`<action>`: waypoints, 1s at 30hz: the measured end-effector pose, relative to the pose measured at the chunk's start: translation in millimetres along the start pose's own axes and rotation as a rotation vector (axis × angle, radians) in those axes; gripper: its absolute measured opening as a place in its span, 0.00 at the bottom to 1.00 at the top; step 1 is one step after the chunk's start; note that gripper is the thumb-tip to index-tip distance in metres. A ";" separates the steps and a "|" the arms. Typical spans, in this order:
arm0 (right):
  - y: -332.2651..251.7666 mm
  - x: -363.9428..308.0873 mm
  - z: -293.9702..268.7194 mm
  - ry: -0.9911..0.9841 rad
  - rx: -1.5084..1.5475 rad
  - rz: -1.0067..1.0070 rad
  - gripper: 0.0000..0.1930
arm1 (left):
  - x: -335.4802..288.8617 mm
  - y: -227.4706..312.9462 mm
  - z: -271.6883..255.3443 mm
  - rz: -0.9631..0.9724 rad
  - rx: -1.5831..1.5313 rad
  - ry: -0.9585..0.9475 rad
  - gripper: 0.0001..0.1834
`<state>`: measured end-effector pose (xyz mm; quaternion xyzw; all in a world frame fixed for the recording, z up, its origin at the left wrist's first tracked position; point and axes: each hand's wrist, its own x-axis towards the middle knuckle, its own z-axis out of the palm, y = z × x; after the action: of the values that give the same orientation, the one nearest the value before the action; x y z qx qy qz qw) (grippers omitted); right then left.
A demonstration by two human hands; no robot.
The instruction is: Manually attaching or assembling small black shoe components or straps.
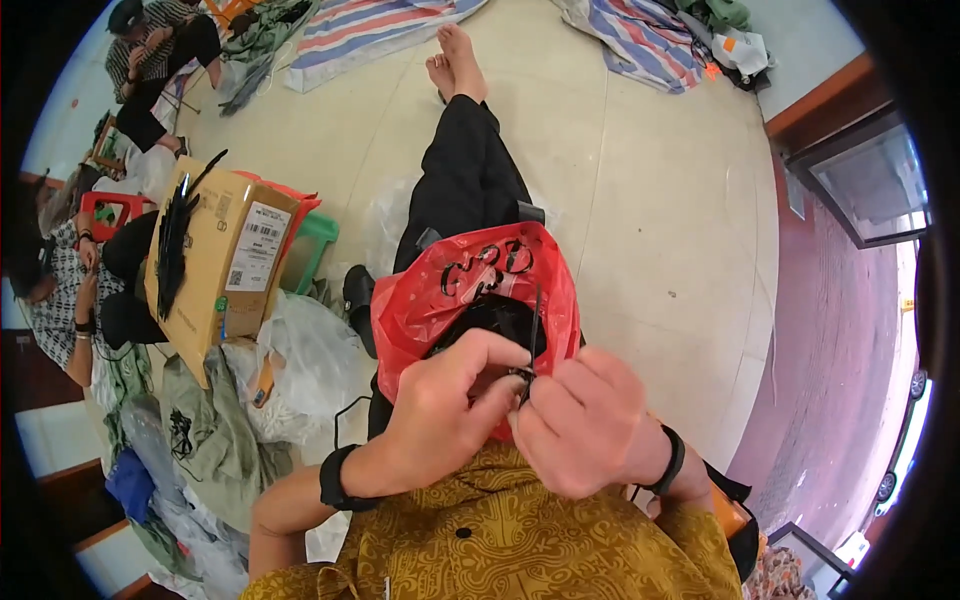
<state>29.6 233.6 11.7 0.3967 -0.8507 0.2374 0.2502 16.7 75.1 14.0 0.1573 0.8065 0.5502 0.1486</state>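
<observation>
Over the red plastic bag (405, 315) on my lap, both my hands meet at a small black piece with a thin black strip (537, 325) standing up from it. My left hand (435, 410) is closed, thumb and forefinger pinching the piece from the left. On the other side my right hand (590, 425) has its fingers curled tightly against the same piece. The exact kind of this piece is too small to make out, and the fingers partly hide it. Inside the open bag lie shiny black things (485, 318). Each wrist wears a black band.
A cardboard box (205, 250) stands left, with a bundle of black strips (178, 245) on top. Clear plastic bags (315, 350) and green cloth (215, 420) lie beside it. Other people (70, 290) sit at the left. Striped sheets (370, 35) lie ahead on the tiled floor.
</observation>
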 end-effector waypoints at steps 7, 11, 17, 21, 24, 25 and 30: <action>6.4 3.7 -8.0 0.099 0.418 0.104 0.09 | -6.0 8.7 -20.1 0.038 -0.194 -0.099 0.08; 20.8 1.0 -5.2 0.045 0.956 0.377 0.09 | -14.1 4.7 -21.5 0.009 -0.418 -0.191 0.09; 21.2 1.9 1.7 0.037 1.090 0.495 0.06 | -10.0 7.2 -19.3 0.026 -0.285 -0.153 0.08; 20.5 0.7 5.1 -0.010 1.030 0.470 0.05 | -14.6 1.6 -12.2 -0.055 -0.296 -0.121 0.08; 18.8 0.9 10.6 0.007 0.894 0.377 0.06 | -17.6 -0.2 -7.4 -0.069 -0.341 -0.037 0.09; 17.7 1.4 12.7 0.034 0.801 0.309 0.06 | -17.7 -0.7 -7.6 -0.046 -0.234 -0.007 0.09; 17.2 5.7 19.5 0.091 0.683 0.246 0.08 | -15.5 -0.5 -12.8 -0.003 -0.056 0.060 0.10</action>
<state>8.1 228.6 -3.2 0.3411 -0.7517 0.5536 0.1104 25.4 57.7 19.1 0.1356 0.7951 0.5767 0.1296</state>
